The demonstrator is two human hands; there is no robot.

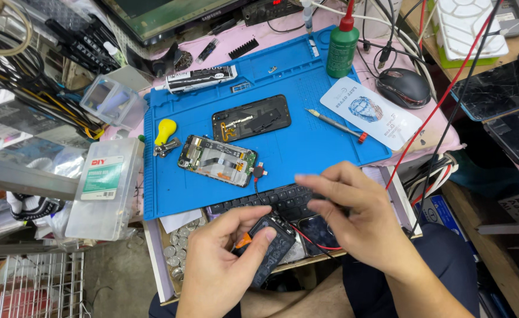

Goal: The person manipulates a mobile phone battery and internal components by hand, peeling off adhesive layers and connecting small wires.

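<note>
Your left hand [215, 265] was curled around a flat black battery pack [274, 244], thumb laid across its top next to a small orange pry tool [243, 239], holding it low over your lap, just in front of the black keyboard [277, 200]. Your right hand [353, 218] hovered above the pack's far end with fingers bent and nearly pinched; whether it actually gripped anything I could not tell (the red and black wires [306, 238] ran right under it). The opened phone [217, 160] lay on the blue work mat [295, 147], well apart from the pack, its back cover [251, 118] just beyond, a metal-tipped tool [336, 125] to the right and a green bottle [342, 47] at the mat's far edge. My judgement: the pack was supported by one hand only, over the gap at your knees, so a slip of the thumb could have dropped it. The pry tool's tip, pressed hard, could have dented the cell, and a tug on the thin wires could have torn them loose.
</note>
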